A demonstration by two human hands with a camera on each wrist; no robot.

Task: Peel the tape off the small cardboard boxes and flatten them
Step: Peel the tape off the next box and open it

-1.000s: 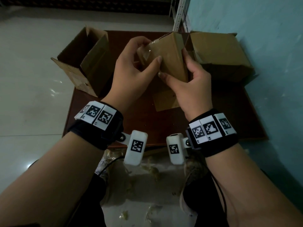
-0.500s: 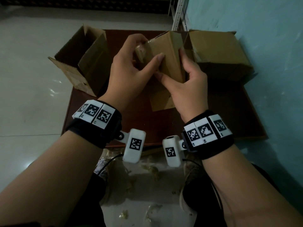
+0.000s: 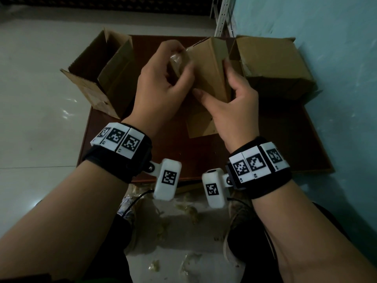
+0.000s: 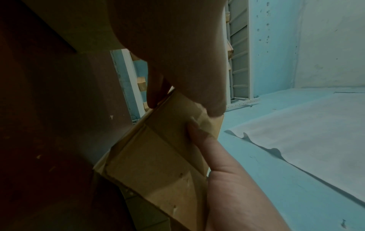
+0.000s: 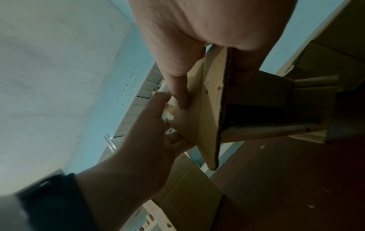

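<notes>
Hands met over the brown board (image 3: 285,144): the right hand (image 3: 234,111) clasped the small cardboard box (image 3: 210,72), thumb on its near face and fingers on its right side, lifted above the board's middle. The left hand (image 3: 161,88) pinched clear tape (image 3: 177,58) at the box's far-left corner, while an open box (image 3: 102,78) sat left and a closed box (image 3: 273,64) right.

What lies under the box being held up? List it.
Under the held box lies a flat cardboard piece on the brown board. The right hand covers part of it, so its full extent stays hidden.
</notes>
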